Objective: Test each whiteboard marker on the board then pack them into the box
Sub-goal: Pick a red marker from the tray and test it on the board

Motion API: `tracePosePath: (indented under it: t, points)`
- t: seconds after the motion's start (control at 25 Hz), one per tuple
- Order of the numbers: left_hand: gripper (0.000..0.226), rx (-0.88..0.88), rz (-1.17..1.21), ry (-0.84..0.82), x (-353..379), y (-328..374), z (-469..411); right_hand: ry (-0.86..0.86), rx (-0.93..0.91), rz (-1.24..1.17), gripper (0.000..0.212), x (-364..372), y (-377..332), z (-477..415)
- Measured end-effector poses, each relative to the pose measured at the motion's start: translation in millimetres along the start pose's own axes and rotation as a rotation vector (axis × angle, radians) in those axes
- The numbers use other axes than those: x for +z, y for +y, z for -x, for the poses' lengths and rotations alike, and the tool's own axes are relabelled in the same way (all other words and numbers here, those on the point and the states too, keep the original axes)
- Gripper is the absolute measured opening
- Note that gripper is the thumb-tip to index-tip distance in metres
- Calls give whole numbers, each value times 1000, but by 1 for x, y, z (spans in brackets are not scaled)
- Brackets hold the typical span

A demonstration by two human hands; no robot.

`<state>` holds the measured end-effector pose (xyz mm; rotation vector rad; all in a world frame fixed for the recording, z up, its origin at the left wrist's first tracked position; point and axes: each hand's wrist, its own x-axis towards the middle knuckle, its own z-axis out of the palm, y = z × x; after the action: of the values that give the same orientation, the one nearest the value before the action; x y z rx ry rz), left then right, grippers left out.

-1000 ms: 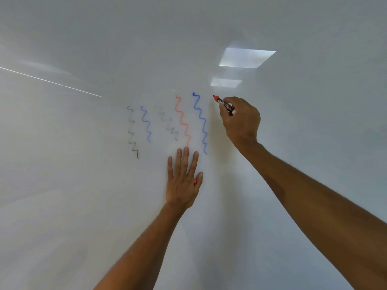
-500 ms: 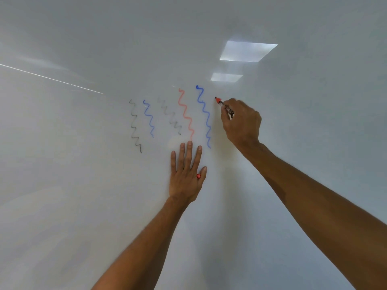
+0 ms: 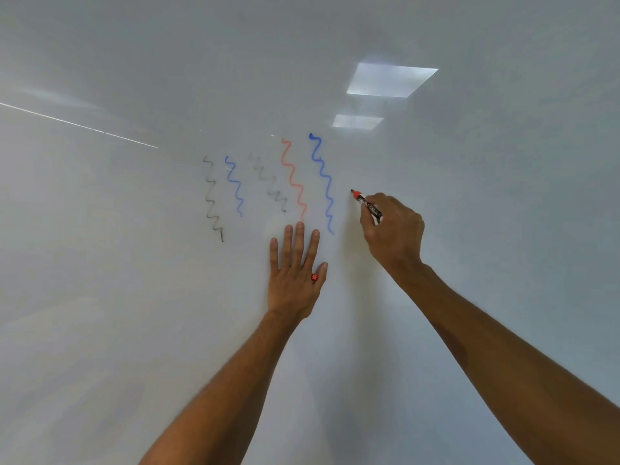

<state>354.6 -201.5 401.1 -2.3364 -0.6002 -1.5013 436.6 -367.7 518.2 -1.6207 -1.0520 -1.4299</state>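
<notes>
A whiteboard (image 3: 134,313) fills the head view. My right hand (image 3: 394,234) grips a red marker (image 3: 361,199). Its tip points up-left at the board, just right of the tall blue squiggle (image 3: 322,182). I see no line where the tip is. My left hand (image 3: 293,276) lies flat on the board with straight fingers, below the red squiggle (image 3: 294,179). Its thumb pinches a small red cap (image 3: 314,277) against the side of the hand. No box is in view.
Further left on the board are a black squiggle (image 3: 212,199), a short blue squiggle (image 3: 235,186) and a faint grey squiggle (image 3: 268,182). Reflections of ceiling lights (image 3: 391,79) show at the upper right. Bare board lies right of my right hand.
My right hand has carried the marker tip down the board beside the tall blue squiggle, leaving no visible mark. My left hand has stayed flat on the board.
</notes>
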Motion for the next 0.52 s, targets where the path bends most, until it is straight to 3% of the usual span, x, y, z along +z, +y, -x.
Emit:
tracePosePath:
  t: [0.12,0.28,0.44,0.52]
  points:
    - [69,-3,-3,4,0,0,0,-49,-79,34,11,0,2,20]
    - [70,2,-5,0,-1,1,0,-33,32,29,10,-7,7,32]
    - [70,1,-20,-12,-2,1,1,-76,-63,72,9,-7,8,53]
    - [70,8,-28,-18,-3,0,1,-65,26,53,10,-10,13,58]
